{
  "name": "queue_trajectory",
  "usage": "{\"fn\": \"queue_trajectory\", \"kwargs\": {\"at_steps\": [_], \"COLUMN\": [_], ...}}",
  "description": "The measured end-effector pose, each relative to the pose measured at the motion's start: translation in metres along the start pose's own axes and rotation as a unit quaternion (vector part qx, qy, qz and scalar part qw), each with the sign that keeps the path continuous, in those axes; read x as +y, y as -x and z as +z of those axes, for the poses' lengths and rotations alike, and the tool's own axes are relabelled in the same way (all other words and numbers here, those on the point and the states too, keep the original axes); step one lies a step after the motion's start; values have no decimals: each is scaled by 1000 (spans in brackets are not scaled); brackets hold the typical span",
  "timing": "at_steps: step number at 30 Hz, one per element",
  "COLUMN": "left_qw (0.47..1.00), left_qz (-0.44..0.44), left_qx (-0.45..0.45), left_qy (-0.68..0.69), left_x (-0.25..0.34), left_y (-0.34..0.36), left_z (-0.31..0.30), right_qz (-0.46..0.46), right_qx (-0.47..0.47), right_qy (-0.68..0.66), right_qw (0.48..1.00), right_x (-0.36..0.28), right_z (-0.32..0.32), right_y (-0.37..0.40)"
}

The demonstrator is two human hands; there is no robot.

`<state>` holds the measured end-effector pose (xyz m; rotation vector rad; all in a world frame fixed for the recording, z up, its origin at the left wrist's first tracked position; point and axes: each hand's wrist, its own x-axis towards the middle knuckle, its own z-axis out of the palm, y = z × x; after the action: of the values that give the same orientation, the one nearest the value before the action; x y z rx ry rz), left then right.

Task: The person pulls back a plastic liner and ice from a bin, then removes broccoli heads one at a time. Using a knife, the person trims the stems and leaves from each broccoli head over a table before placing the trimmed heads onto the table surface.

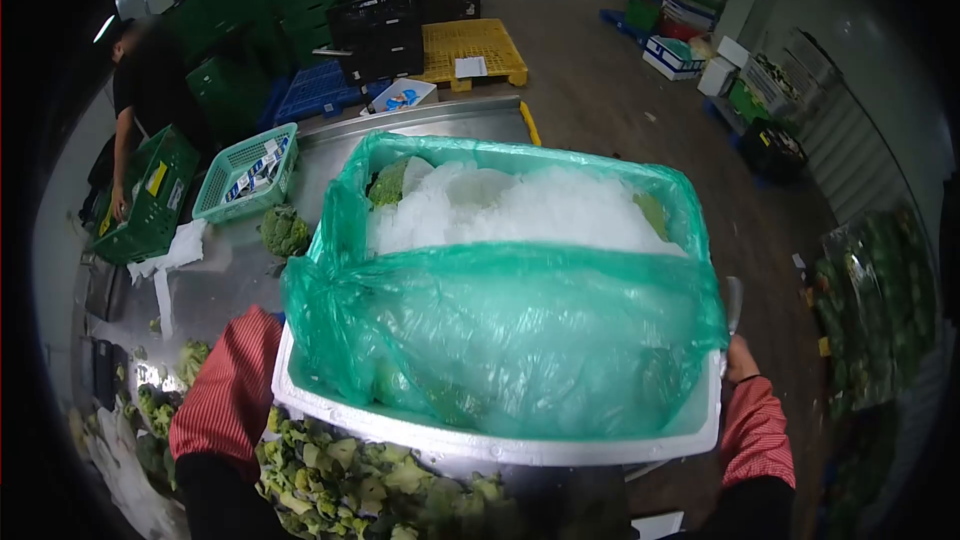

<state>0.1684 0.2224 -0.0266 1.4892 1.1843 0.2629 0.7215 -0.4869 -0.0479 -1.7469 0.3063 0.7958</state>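
A white foam box (500, 445) lined with a green plastic bag (520, 330) is in front of me, between my two arms. Crushed ice (530, 205) fills its far part, with a broccoli head (387, 183) showing at the far left corner. The bag's near side is folded over the rest of the contents. My right hand (740, 360) is closed on the box's right side, its fingers partly hidden. My left arm, in a red striped sleeve (228, 385), reaches to the left side and holds the box there. The box hides my left fingers.
Broccoli pieces (345, 480) lie below the box's near edge. On the metal table (235, 265) stand a broccoli head (285, 230) and a light green basket (247, 172) with packets. At left, a person (150, 80) reaches into a green crate (150, 200). A yellow pallet (470, 50) lies beyond.
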Motion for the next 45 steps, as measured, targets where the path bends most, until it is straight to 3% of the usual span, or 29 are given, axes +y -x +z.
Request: {"fn": "queue_trajectory", "kwargs": {"at_steps": [2,4,5,6,7,8,9,11,12,13,16,19,21,23,24,25,27,29,30,31,33,34,35,36,39,41,43,44,45], "left_qw": [999,975,953,920,869,822,761,730,714,742,815,735,781,788,779,888,957,990,979,960,983,977,957,923,883,866,812,819,811], "left_qz": [25,203,295,384,466,498,518,503,494,586,388,558,519,496,482,348,259,133,-102,-205,-42,72,183,291,420,473,543,535,545], "left_qx": [12,17,23,57,93,82,71,32,14,87,-13,-24,71,147,184,121,64,-31,-1,22,175,197,218,238,208,131,112,84,68], "left_qy": [37,91,58,-42,-139,-263,-384,-461,-497,-314,-430,-384,-340,-333,-355,-276,-113,33,178,188,24,41,61,82,-21,-95,-181,-188,-201], "left_x": [-21,17,47,90,123,145,156,148,140,126,109,55,11,-35,-47,-52,-75,-78,-63,-84,-135,-118,-92,-64,25,66,86,89,89], "left_y": [11,23,37,66,90,107,121,127,122,130,206,259,284,289,296,300,284,277,287,266,223,219,227,239,278,311,333,339,342], "left_z": [-22,-25,-12,16,41,66,78,74,73,76,44,41,58,76,83,83,65,34,25,4,-31,-20,-5,13,83,125,154,162,166], "right_qz": [-154,-309,-437,-473,-537,-588,-586,-579,-551,-518,-371,-431,-489,-263,-131,-144,-167,-206,-236,-266,-346,-405,-524,-529,-623,-617,-518,-462,-471], "right_qx": [192,130,62,24,33,42,39,32,-13,-59,-168,-136,-144,-165,-167,-126,-90,-41,-9,26,48,44,33,21,60,135,147,150,137], "right_qy": [28,138,138,152,254,353,396,479,449,417,303,337,282,-14,-156,-194,-194,-159,-127,-97,-55,52,56,67,251,356,485,546,535], "right_qw": [969,932,886,868,804,726,706,659,704,744,862,826,813,950,965,962,962,965,963,959,936,912,849,845,738,689,689,682,688], "right_x": [-36,-87,-109,-127,-140,-144,-136,-124,-119,-109,-59,19,74,104,115,126,136,131,112,92,48,25,6,-18,-86,-116,-135,-141,-147], "right_z": [21,35,71,109,136,150,153,157,146,127,83,61,64,62,59,57,31,25,29,35,61,69,91,111,160,192,208,213,215], "right_y": [57,78,106,143,168,188,199,210,219,233,291,303,274,255,246,236,220,219,235,247,261,270,266,273,261,233,206,196,188]}}
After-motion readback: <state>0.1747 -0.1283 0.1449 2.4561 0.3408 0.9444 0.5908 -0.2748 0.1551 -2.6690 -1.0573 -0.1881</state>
